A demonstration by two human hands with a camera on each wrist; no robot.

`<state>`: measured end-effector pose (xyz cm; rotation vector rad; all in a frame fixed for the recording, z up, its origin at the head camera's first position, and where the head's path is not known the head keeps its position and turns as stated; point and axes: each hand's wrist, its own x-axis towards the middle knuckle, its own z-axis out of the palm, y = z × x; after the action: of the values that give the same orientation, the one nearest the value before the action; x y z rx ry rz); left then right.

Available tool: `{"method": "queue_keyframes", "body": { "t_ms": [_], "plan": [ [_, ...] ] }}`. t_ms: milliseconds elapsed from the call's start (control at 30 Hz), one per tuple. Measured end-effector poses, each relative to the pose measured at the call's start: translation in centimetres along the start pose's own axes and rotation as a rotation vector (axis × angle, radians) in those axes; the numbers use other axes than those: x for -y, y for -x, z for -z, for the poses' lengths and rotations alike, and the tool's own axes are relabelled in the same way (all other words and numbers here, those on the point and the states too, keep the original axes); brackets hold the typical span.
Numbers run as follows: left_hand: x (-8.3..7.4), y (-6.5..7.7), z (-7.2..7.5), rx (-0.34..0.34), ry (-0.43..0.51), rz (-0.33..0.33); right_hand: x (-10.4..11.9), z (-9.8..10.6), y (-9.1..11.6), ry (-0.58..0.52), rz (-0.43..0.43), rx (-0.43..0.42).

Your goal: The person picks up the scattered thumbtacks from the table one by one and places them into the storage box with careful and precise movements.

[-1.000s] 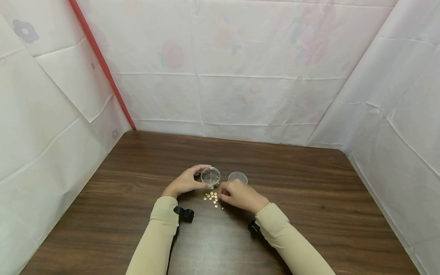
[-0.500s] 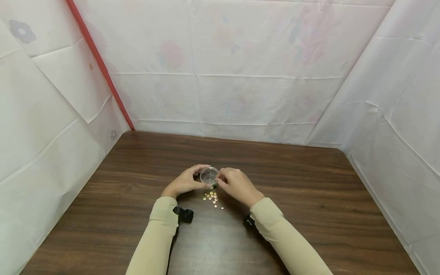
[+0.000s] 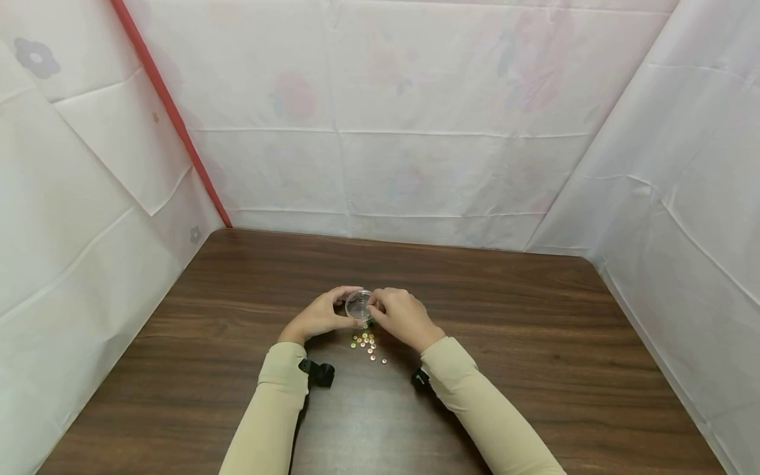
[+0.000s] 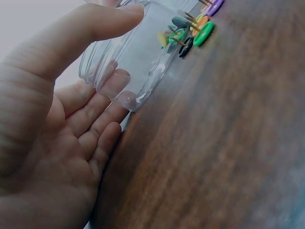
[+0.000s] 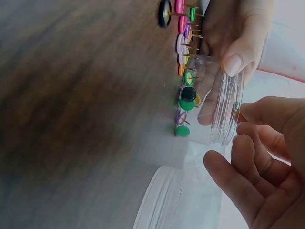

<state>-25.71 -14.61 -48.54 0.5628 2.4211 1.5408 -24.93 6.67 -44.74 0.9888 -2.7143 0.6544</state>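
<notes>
My left hand [image 3: 319, 313] grips a clear plastic jar [image 4: 136, 62] that stands upright on the table, thumb on the near side and fingers round the far side. Several thumbtacks with coloured heads lie in the bottom of the jar; a green thumbtack [image 5: 183, 130] and a black thumbtack [image 5: 188, 93] show through its wall. My right hand [image 3: 405, 318] is at the jar's mouth, thumb and forefinger pinching a small thumbtack with a bit of green [image 5: 237, 106] showing at the fingertips. The other right fingers are loosely bent beside the jar.
Loose thumbtacks [image 3: 365, 341] lie scattered, points up, on the dark wooden table [image 3: 505, 343] in front of the jar. A clear round lid [image 5: 159, 200] lies on the table to the jar's right, hidden behind my right hand in the head view. White curtains [image 3: 380, 165] surround the table.
My right hand has moved left and up from the tabletop by the loose thumbtacks to the jar's mouth, covering the lid in the head view. The left hand and jar have stayed put.
</notes>
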Motion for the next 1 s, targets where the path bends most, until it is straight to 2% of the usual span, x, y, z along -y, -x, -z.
{"method": "queue_keyframes", "body": {
  "t_ms": [567, 800, 1000],
  "plan": [
    [-0.25, -0.02, -0.02, 0.0, 0.004, 0.006, 0.06, -0.23, -0.97, 0.014, -0.036, 0.006],
    [-0.26, -0.05, -0.01, -0.002, -0.001, -0.003, 0.14, -0.11, -0.65, -0.036, -0.063, 0.032],
    [-0.13, -0.06, 0.01, -0.001, 0.004, 0.014, 0.29, 0.31, -0.09, -0.022, -0.05, 0.025]
  ]
}}
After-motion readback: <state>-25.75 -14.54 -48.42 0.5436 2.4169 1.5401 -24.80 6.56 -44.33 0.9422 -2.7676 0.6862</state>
